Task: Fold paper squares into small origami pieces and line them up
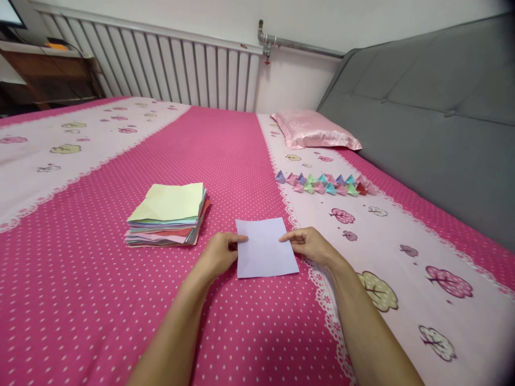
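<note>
A flat sheet of lavender paper (pixel 265 254) is held between my two hands, just over the pink polka-dot bedspread. My left hand (pixel 222 252) pinches its left edge, thumb on top and the other fingers curled beneath. On the opposite edge, my right hand (pixel 309 244) grips the sheet in the same way. To the left lies a thick stack of coloured paper (pixel 171 203), with a pale yellow sheet on top. Beyond my right hand stand several small folded paper boats (pixel 319 186) in two rows, in pink, blue, green, purple and red.
The bedspread (pixel 225 145) covers the whole bed. A pink satin pillow (pixel 314 130) lies at the far right, against a grey padded headboard (pixel 434 107). Behind the bed are a white radiator (pixel 161 64) and a pipe (pixel 306 47). A wooden desk (pixel 48 69) stands at the far left.
</note>
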Motion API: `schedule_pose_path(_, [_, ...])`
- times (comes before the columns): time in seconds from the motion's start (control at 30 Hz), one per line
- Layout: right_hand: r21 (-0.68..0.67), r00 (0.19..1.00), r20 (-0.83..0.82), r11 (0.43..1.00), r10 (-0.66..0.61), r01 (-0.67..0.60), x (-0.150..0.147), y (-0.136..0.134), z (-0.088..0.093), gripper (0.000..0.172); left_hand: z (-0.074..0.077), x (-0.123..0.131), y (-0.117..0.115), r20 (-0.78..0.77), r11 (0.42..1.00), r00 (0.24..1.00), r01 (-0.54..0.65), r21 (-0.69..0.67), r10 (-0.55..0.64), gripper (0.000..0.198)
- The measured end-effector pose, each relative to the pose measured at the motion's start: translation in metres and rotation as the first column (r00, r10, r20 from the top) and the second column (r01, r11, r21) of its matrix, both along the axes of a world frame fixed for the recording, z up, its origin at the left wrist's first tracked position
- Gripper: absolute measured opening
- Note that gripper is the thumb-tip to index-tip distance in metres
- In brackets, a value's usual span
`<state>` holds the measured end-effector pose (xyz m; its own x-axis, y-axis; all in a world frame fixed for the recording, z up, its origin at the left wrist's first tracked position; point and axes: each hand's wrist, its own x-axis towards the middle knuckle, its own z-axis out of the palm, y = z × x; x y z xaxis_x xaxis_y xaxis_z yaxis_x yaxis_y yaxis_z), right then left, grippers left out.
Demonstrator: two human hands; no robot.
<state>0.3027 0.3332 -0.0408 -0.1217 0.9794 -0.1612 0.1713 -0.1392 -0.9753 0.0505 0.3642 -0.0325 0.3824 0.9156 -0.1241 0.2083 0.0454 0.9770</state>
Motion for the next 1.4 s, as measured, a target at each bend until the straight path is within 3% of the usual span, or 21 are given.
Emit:
schedule_pose_path(0.13, [0.059,0.993,-0.062,0.993,-0.1,0.104,-0.008,-0.001,0.008,0.026,0.007,0.002,0.0,0.064,0.992,0.992,-0.11,0.058,0.106,0.036])
schedule_pose_path(0.27, [0.135,0.969,-0.146,0.967,-0.198,0.218,-0.013,-0.001,0.015,0.023,0.02,0.006,-0.002,0.176,0.978,0.964,-0.205,0.024,0.198,0.035])
schedule_pose_path(0.5, [0.307,0.951,-0.172,0.903,-0.258,0.301,-0.022,0.0,0.02,0.015,0.034,0.008,-0.007,0.227,0.955,0.935,-0.291,0.058,0.271,0.023])
schedule_pose_path(0.63, [0.317,0.913,-0.25,0.864,-0.321,0.391,-0.039,-0.004,0.024,0.015,0.037,0.01,-0.01,0.275,0.924,0.903,-0.37,0.101,0.331,0.021])
schedule_pose_path(0.8, [0.231,0.834,-0.375,0.831,-0.405,0.507,-0.061,-0.012,0.028,0.021,0.038,0.015,-0.013,0.369,0.887,0.831,-0.46,0.039,0.415,0.021])
schedule_pose_path(0.9, [0.204,0.79,-0.421,0.803,-0.445,0.56,-0.07,-0.015,0.032,0.024,0.038,0.017,-0.013,0.462,0.891,0.787,-0.453,-0.016,0.409,0.027])
schedule_pose_path(1.1, [0.125,0.722,-0.475,0.774,-0.503,0.621,-0.079,-0.019,0.043,0.047,0.038,0.018,-0.011,0.589,0.903,0.703,-0.414,-0.117,0.399,0.064])
schedule_pose_path(1.17, [0.083,0.719,-0.477,0.788,-0.506,0.61,-0.08,-0.019,0.043,0.051,0.038,0.018,-0.011,0.631,0.902,0.657,-0.393,-0.181,0.413,0.061])
schedule_pose_path(1.3, [0.039,0.753,-0.448,0.831,-0.482,0.555,-0.085,-0.021,0.04,0.033,0.041,0.029,-0.019,0.75,0.925,0.542,-0.237,-0.296,0.379,0.042])
schedule_pose_path(1.4, [0.05,0.768,-0.442,0.842,-0.464,0.537,-0.092,-0.024,0.039,0.029,0.042,0.042,-0.028,0.8,0.94,0.498,-0.121,-0.318,0.335,0.038])
